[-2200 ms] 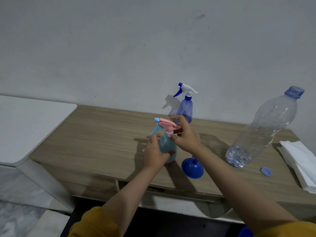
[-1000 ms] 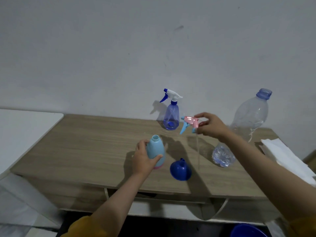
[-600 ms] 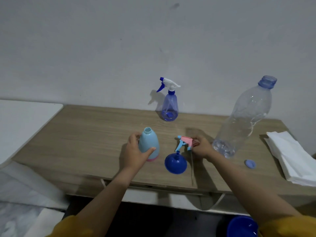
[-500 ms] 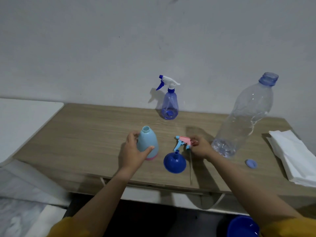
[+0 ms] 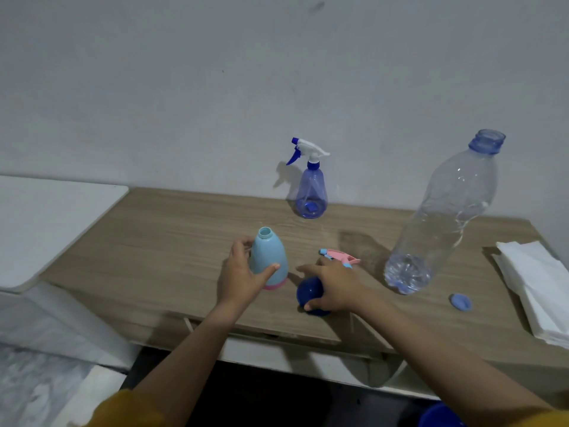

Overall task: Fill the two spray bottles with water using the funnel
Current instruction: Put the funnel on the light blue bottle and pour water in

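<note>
The light blue spray bottle [image 5: 271, 257] stands upright on the wooden table [image 5: 172, 238] with its neck uncapped. My left hand [image 5: 243, 278] grips its body. Its pink spray head [image 5: 338, 256] lies on the table to the right. My right hand [image 5: 334, 286] is curled over the dark blue funnel [image 5: 309, 292], which stands wide end down, mostly hidden by my fingers. A purple spray bottle [image 5: 311, 192] with its white trigger head on stands at the back by the wall. The large clear water bottle [image 5: 443, 217] is uncapped, with a little water at the bottom.
A blue bottle cap [image 5: 461, 302] lies near the front right. A stack of white napkins [image 5: 542, 288] sits at the right edge. A white surface [image 5: 40, 223] adjoins the table on the left. A blue container rim [image 5: 440, 416] shows below the table.
My right hand has let go of the pink spray head, which now lies on the table, and has moved onto the funnel. My left hand still grips the light blue bottle.
</note>
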Motion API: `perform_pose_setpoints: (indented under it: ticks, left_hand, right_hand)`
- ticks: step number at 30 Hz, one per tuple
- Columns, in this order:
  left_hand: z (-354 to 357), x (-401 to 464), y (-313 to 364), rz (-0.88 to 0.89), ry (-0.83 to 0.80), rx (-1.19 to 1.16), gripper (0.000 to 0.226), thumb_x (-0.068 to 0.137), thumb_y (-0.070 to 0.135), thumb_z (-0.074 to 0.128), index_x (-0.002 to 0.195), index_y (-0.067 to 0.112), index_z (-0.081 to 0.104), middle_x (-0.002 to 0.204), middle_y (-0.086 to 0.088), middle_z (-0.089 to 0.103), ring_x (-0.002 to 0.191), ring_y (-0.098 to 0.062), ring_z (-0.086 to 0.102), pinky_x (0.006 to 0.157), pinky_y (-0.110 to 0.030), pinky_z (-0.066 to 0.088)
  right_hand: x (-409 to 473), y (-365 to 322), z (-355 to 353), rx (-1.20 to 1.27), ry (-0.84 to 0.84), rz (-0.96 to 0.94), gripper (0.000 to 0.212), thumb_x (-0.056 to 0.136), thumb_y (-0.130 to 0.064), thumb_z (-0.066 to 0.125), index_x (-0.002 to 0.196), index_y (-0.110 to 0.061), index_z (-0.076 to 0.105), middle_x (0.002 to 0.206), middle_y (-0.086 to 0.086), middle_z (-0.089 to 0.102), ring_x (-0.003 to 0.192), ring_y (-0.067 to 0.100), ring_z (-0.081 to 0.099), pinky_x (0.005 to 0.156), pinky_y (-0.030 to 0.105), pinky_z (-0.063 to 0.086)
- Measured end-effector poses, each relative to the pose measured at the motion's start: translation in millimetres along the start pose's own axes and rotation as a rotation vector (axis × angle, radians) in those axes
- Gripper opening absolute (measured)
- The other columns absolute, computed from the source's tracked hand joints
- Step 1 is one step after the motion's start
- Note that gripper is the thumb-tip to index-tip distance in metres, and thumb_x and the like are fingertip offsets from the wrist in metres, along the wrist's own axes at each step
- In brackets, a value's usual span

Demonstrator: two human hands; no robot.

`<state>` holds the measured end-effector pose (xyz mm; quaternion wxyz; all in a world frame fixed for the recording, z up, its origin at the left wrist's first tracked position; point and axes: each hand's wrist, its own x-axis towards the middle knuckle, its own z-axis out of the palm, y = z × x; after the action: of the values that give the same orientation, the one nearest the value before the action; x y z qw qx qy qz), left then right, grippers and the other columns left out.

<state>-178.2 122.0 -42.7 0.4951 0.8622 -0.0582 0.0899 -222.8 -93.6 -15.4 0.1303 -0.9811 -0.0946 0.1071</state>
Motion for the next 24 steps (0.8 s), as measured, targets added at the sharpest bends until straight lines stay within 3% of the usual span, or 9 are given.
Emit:
perform_pose_setpoints:
  ticks: [4, 8, 10, 12, 17, 20, 24]
  left_hand:
    - [-1, 0, -1, 0.013, -0.010, 0.050, 0.077, 0.054, 0.064, 0.078, 0.116, 0.041, 0.039, 0.118, 0.019, 0.054, 0.108, -0.006, 0.060, 0.076, -0.041, 0.058]
    - [-3, 1, -1, 0.033, -0.014, 0.094, 0.077, 0.056, 0.064, 0.076, 0.117, 0.040, 0.037, 0.118, 0.018, 0.054, 0.105, -0.008, 0.061, 0.076, -0.041, 0.057]
    - [-6, 0, 3, 0.037, -0.022, 0.104, 0.074, 0.060, 0.056, 0.079, 0.119, 0.036, 0.038, 0.119, 0.016, 0.054, 0.104, -0.008, 0.060, 0.078, -0.037, 0.055]
    - [-7, -1, 6, 0.042, -0.031, 0.103, 0.073, 0.063, 0.047, 0.082, 0.121, 0.030, 0.040, 0.120, 0.012, 0.054, 0.100, -0.006, 0.057, 0.076, -0.030, 0.051]
    - [-11, -1, 12, 0.048, -0.064, 0.093, 0.071, 0.067, 0.041, 0.082, 0.123, 0.022, 0.043, 0.124, 0.007, 0.054, 0.101, -0.007, 0.055, 0.071, -0.022, 0.041]
    - [-14, 0, 14, 0.049, -0.079, 0.107, 0.071, 0.067, 0.042, 0.081, 0.123, 0.023, 0.043, 0.125, 0.007, 0.053, 0.105, -0.011, 0.057, 0.070, -0.021, 0.041]
    - [-16, -1, 18, 0.036, -0.091, 0.125, 0.070, 0.069, 0.040, 0.080, 0.124, 0.022, 0.042, 0.127, 0.007, 0.051, 0.102, -0.007, 0.053, 0.063, -0.012, 0.034]
  right_hand:
    - [2, -1, -1, 0.038, 0.033, 0.011, 0.058, 0.077, -0.035, 0.074, 0.130, -0.028, 0.053, 0.123, 0.001, 0.056, 0.114, 0.020, 0.051, 0.087, 0.033, 0.046]
    - [-7, -4, -26, 0.507, 0.314, 0.049, 0.047, 0.070, -0.028, 0.083, 0.114, -0.028, 0.066, 0.105, -0.005, 0.068, 0.092, 0.007, 0.062, 0.083, 0.027, 0.052]
    - [-11, -12, -41, 0.803, 0.451, 0.080, 0.048, 0.073, -0.023, 0.081, 0.116, -0.034, 0.062, 0.101, 0.002, 0.068, 0.084, 0.012, 0.064, 0.073, 0.021, 0.052]
    - [-12, -21, -52, 1.046, 0.544, 0.096, 0.051, 0.081, -0.021, 0.075, 0.122, -0.041, 0.053, 0.101, 0.007, 0.066, 0.085, 0.017, 0.065, 0.072, 0.024, 0.053]
    - [0, -39, -55, 1.767, 0.461, 0.045, 0.058, 0.092, -0.022, 0.054, 0.142, -0.044, 0.034, 0.123, 0.000, 0.060, 0.105, 0.023, 0.065, 0.080, 0.033, 0.055]
    - [7, -47, -51, 1.899, 0.470, 0.004, 0.047, 0.097, -0.014, 0.046, 0.138, -0.038, 0.042, 0.126, -0.002, 0.057, 0.107, 0.024, 0.064, 0.088, 0.039, 0.051]
    - [12, -57, -50, 1.846, 0.548, 0.003, 0.034, 0.093, -0.008, 0.052, 0.119, -0.030, 0.050, 0.113, 0.009, 0.062, 0.092, 0.026, 0.065, 0.077, 0.034, 0.054]
